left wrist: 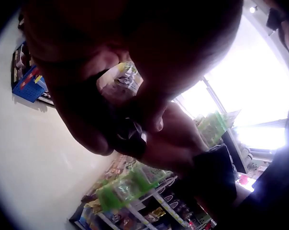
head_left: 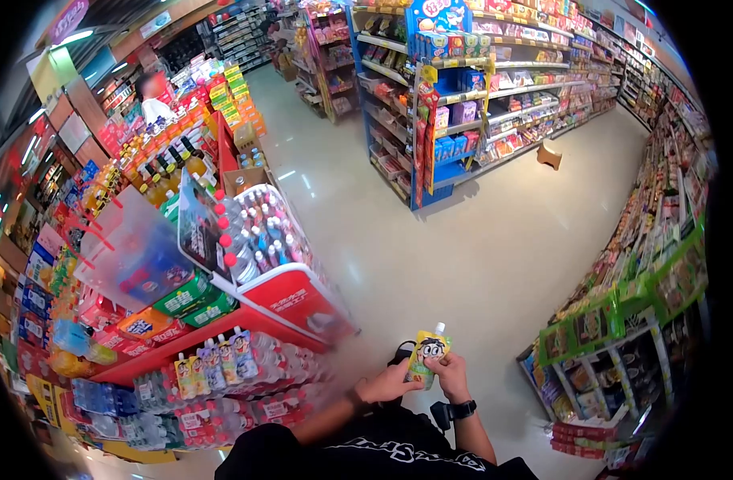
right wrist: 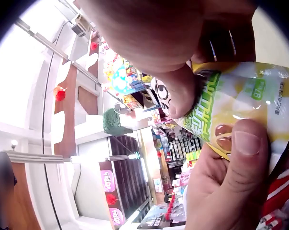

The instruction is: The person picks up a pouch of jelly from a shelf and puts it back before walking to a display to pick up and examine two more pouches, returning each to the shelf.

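Observation:
A yellow spouted pouch (head_left: pixel 427 352) with a cartoon face and a white cap is held upright before the body in the head view. My left hand (head_left: pixel 389 382) grips its lower end. From the other side my right hand (head_left: pixel 450 376) pinches it, thumb on the printed front. Seen from the right wrist, the pouch (right wrist: pixel 250 96) lies between my left hand's thumb (right wrist: pixel 247 143) below and my right hand (right wrist: pixel 154 43) above. In the left wrist view both hands are dark and cover much of the pouch (left wrist: pixel 119 81).
Stacked drinks and a red-sided bin (head_left: pixel 294 300) of bottles stand at the left. Snack shelves (head_left: pixel 454 120) rise ahead, with a small stool (head_left: pixel 549 155) on the floor beside them. Another shelf with green edging (head_left: pixel 622 308) runs along the right. Someone in white (head_left: pixel 157 108) is at the far left.

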Tool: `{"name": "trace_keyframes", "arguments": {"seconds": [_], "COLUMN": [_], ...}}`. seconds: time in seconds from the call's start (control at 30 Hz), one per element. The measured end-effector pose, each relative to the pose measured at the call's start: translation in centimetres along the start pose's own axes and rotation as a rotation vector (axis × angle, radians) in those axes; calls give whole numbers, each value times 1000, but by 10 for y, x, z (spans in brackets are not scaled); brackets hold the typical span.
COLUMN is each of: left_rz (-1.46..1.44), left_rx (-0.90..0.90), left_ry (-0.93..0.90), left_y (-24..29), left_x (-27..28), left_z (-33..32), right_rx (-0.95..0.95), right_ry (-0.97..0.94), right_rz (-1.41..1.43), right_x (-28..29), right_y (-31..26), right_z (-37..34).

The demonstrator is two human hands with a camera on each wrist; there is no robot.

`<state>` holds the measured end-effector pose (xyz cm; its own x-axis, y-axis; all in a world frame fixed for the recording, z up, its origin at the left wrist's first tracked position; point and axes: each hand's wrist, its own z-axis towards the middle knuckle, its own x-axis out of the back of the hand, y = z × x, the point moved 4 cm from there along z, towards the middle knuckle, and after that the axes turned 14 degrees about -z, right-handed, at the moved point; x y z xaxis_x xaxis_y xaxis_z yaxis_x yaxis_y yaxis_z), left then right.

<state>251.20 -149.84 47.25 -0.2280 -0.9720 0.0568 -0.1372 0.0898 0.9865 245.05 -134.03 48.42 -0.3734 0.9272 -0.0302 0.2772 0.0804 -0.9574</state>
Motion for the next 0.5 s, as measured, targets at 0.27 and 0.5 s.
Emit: {"name": "trace_keyframes", "arguments": {"seconds": [0.27, 0.5], "left_rz": [43, 67], "left_rx": [-15, 31], "left_ry": [17, -104], "left_y": [11, 63], "left_x": [53, 92], "left_z": [154, 281], "right_rx": [-58, -75], "right_ry": [3, 29], "right_rz": [-95, -21], "right_x": [56, 106], "right_y": [-34, -99], "right_z": [152, 252]}}
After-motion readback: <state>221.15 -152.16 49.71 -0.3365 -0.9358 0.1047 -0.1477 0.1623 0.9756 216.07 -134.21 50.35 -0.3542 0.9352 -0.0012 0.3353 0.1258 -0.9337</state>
